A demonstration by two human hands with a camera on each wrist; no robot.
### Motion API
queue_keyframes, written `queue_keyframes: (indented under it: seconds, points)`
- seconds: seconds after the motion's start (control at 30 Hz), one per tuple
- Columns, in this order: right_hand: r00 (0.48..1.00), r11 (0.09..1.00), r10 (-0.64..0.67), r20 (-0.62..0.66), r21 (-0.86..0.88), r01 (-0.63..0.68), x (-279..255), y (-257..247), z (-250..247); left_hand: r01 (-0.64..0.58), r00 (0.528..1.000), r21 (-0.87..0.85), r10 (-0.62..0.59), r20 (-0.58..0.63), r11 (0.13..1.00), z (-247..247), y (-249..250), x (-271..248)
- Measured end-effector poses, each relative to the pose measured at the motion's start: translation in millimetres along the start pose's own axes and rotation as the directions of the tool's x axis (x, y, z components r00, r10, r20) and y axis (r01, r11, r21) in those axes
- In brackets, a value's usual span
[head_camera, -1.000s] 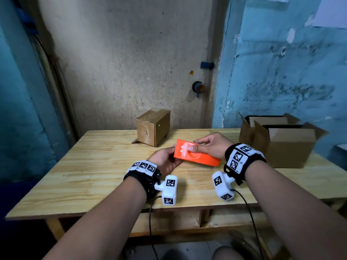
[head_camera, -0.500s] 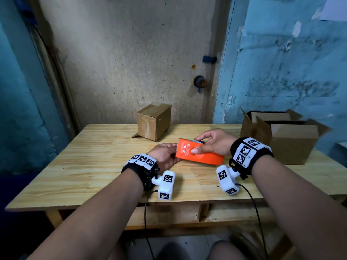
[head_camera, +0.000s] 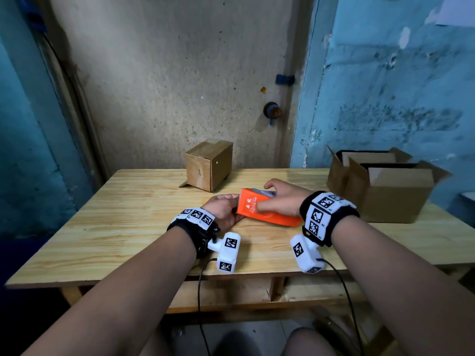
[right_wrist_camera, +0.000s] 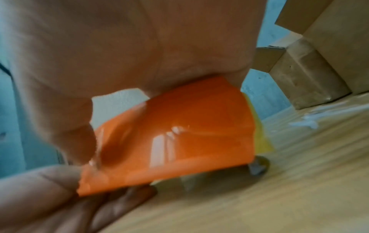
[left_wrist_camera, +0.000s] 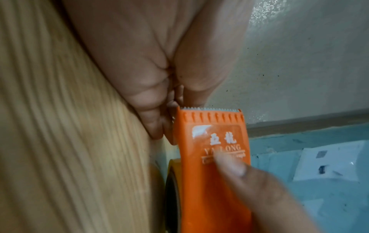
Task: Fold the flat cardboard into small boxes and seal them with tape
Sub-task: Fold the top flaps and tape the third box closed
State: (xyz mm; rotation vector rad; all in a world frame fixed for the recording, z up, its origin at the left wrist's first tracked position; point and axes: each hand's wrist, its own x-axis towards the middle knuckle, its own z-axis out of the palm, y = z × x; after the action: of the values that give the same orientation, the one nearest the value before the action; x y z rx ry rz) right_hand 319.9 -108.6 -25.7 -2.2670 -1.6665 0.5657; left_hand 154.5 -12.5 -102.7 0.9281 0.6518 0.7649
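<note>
Right hand (head_camera: 282, 201) curled gripping; left hand (head_camera: 223, 209) fingers curled, pinching

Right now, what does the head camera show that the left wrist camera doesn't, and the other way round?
Only the head view shows the small closed box, the open cartons and the whole table. Only the left wrist view shows the toothed metal blade at the cutter's end, its printed lettering and the tape roll under it. Both show the orange tape cutter, the left hand at its blade end and the right hand gripping it.
</note>
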Motion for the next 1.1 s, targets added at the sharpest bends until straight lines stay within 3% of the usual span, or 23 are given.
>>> queue_keyframes:
  seconds: [0.2, 0.3, 0.5, 0.57, 0.6, 0.63, 0.67, 0.73, 0.87, 1.1]
  points:
    - [0.997, 0.952, -0.071, -0.043, -0.302, 0.055, -4.1, -6.2, 12.8, -0.026, 1.000, 0.009, 0.026, -0.015, 1.000, 0.2, -3.5, -1.5]
    - [0.996, 0.948, -0.068, -0.053, -0.315, 0.048, -2.3, -8.4, 15.5, -0.019, 1.000, -0.018, 0.019, -0.014, 1.000, -0.1, -1.7, -1.6]
    - [0.996, 0.954, -0.071, -0.060, -0.295, 0.051, -3.2, -6.5, 13.6, 0.013, 0.992, 0.053, -0.006, -0.126, 0.999, 0.2, 3.7, 3.7]
    - [0.996, 0.968, -0.060, -0.066, -0.247, 0.041, -2.1, -6.2, 11.0, 0.027, 0.976, 0.162, 0.009, -0.216, 0.986, 3.6, 13.2, 4.9]
    - [0.996, 0.973, -0.055, -0.071, -0.229, 0.037, -1.2, -6.2, 9.7, 0.030, 0.977, 0.122, -0.004, -0.212, 0.992, 6.3, 19.3, 2.0]
    - [0.996, 0.976, -0.049, -0.075, -0.217, 0.032, -0.2, -6.3, 8.6, 0.038, 0.971, 0.261, 0.026, -0.236, 0.965, 7.6, 21.2, 0.5]
    - [0.996, 0.977, -0.042, -0.078, -0.211, 0.025, 0.6, -6.1, 8.2, -0.005, 0.979, 0.443, 0.095, -0.181, 0.897, 7.4, 20.9, -1.9]
    - [0.996, 0.977, -0.029, -0.081, -0.212, 0.011, 2.7, -7.0, 7.5, 0.047, 0.977, 0.193, -0.005, -0.214, 0.980, 6.5, 26.8, 4.8]
    - [0.997, 0.973, -0.015, -0.077, -0.232, -0.003, 10.7, -9.1, 8.2, 0.035, 0.977, 0.253, 0.020, -0.212, 0.967, -4.7, 19.0, 18.1]
    - [0.998, 0.972, -0.029, -0.056, -0.233, 0.015, 14.7, -7.5, 13.4, -0.059, 0.995, -0.077, 0.052, -0.081, 0.995, -8.4, 9.6, 3.0]
